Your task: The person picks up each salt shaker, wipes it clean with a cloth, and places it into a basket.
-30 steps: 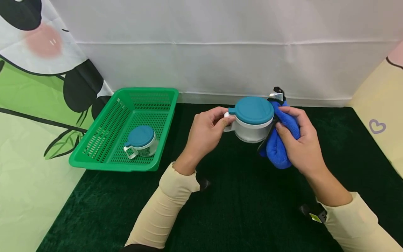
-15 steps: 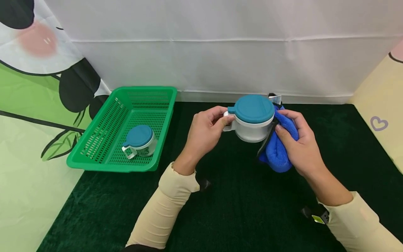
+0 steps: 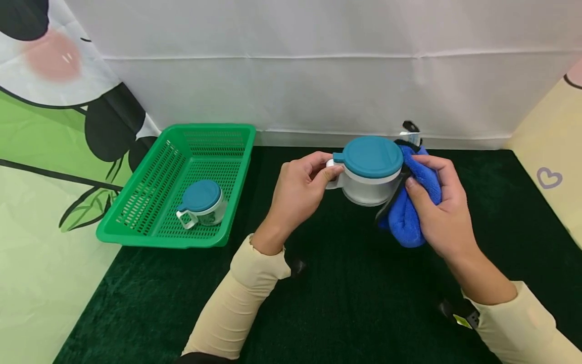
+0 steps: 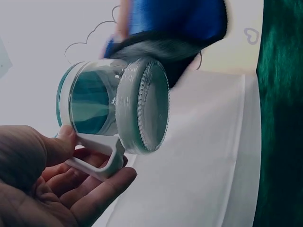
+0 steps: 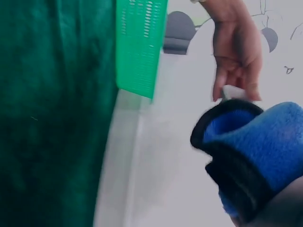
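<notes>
My left hand (image 3: 302,189) pinches the white handle (image 4: 102,153) of a clear glass jar (image 3: 370,187) with a teal lid (image 3: 373,156). The jar is held upright above the dark green cloth, and its ribbed glass base (image 4: 154,109) shows in the left wrist view. A blue towel (image 3: 411,202) with black edging is bunched in my right hand (image 3: 443,207), fingers on the far side and thumb on the near side. The towel lies against the jar's right side. In the right wrist view the towel (image 5: 270,146) hides most of the jar.
At the left stands a green plastic basket (image 3: 165,240) with slotted walls. Inside it sits a second handled jar (image 3: 202,202) with a blue lid. A dark green cloth (image 3: 354,303) covers the table, and a white sheet (image 3: 318,96) hangs behind it.
Both hands have shifted slightly right, bringing the jar and towel along. The towel dipped, then rose again at the jar's side. The basket and the second jar stay in place.
</notes>
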`<state>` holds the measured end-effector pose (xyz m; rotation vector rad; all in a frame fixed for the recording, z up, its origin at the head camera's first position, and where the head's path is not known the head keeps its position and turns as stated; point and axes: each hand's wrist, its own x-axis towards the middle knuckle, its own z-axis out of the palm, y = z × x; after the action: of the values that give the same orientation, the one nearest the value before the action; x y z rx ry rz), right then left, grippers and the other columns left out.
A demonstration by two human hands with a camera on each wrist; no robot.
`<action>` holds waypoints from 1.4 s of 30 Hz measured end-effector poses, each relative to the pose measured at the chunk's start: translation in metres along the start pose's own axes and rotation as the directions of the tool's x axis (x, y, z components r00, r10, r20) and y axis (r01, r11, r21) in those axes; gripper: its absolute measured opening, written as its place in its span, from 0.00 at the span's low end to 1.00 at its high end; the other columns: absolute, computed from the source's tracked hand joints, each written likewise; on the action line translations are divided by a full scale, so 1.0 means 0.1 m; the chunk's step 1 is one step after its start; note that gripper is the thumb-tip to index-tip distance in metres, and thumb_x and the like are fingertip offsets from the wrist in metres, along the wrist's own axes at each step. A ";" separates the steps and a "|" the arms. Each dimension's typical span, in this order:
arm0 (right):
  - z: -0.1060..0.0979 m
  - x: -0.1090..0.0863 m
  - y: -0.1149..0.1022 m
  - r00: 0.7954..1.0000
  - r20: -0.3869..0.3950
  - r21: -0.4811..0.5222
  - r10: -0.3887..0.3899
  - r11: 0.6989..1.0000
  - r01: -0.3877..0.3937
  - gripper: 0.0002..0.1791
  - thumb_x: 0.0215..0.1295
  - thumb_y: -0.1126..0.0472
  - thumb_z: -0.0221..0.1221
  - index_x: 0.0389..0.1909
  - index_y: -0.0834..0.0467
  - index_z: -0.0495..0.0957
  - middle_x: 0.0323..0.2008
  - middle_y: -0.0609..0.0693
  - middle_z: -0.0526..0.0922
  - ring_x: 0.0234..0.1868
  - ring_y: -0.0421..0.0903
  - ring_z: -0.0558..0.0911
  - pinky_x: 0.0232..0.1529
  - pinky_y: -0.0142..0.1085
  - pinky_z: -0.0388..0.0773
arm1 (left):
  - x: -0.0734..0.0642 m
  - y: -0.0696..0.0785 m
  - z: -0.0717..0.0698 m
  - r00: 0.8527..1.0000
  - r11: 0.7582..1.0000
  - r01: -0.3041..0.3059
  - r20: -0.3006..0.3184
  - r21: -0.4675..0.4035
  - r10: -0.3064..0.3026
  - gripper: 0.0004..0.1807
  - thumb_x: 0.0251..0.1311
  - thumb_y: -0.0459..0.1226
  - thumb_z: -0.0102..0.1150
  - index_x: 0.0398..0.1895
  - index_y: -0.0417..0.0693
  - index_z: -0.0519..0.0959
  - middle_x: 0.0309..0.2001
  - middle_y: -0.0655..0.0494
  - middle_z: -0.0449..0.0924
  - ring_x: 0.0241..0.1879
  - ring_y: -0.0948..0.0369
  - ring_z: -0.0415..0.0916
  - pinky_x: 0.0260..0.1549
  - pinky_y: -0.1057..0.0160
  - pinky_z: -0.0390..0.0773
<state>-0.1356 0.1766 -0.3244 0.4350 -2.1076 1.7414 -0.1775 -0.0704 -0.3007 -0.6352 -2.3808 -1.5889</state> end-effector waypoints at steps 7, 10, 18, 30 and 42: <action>0.18 -0.15 0.02 0.982 -0.078 -0.095 -0.171 0.982 0.163 0.23 0.70 0.75 0.54 0.65 0.67 0.67 0.63 0.52 0.69 0.61 0.53 0.70 0.56 0.41 0.70 | 0.03 0.01 0.02 0.998 1.000 -0.019 -0.055 0.014 0.020 0.12 0.73 0.40 0.62 0.49 0.41 0.86 0.44 0.53 0.89 0.40 0.63 0.84 0.49 0.65 0.83; 0.20 -0.21 0.09 0.990 -0.035 -0.141 -0.137 0.981 0.131 0.24 0.69 0.76 0.55 0.65 0.67 0.66 0.64 0.51 0.67 0.64 0.52 0.69 0.58 0.41 0.71 | 0.04 0.01 0.01 0.998 1.000 0.006 -0.068 0.011 -0.005 0.12 0.73 0.40 0.62 0.49 0.42 0.86 0.44 0.54 0.89 0.41 0.63 0.85 0.49 0.64 0.84; 0.17 -0.11 -0.03 0.973 -0.091 -0.192 -0.212 0.963 0.191 0.21 0.68 0.73 0.59 0.62 0.63 0.75 0.62 0.48 0.69 0.63 0.52 0.68 0.58 0.44 0.70 | 0.03 -0.03 0.09 0.998 0.999 -0.005 -0.057 0.043 0.007 0.13 0.72 0.42 0.62 0.49 0.42 0.86 0.42 0.54 0.89 0.37 0.63 0.83 0.46 0.66 0.84; 0.19 -0.20 0.08 0.981 -0.018 -0.283 -0.192 0.942 0.179 0.21 0.67 0.75 0.61 0.60 0.62 0.76 0.62 0.60 0.67 0.62 0.54 0.69 0.56 0.61 0.71 | 0.04 0.01 0.07 0.996 0.998 0.054 -0.077 0.017 -0.053 0.13 0.72 0.41 0.63 0.49 0.42 0.86 0.43 0.54 0.88 0.40 0.62 0.84 0.48 0.64 0.84; 0.17 -0.27 0.17 0.991 0.054 -0.328 -0.124 0.935 0.135 0.23 0.64 0.76 0.63 0.59 0.58 0.77 0.65 0.63 0.63 0.64 0.61 0.68 0.57 0.69 0.70 | 0.05 -0.01 0.05 0.994 0.997 0.070 -0.076 -0.039 -0.073 0.13 0.72 0.41 0.63 0.52 0.42 0.85 0.46 0.53 0.88 0.42 0.61 0.85 0.48 0.62 0.85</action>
<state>-0.1208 0.1629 -0.3546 0.4928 -2.2816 1.2818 -0.1821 -0.0650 -0.3015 -0.4916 -2.3482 -1.6581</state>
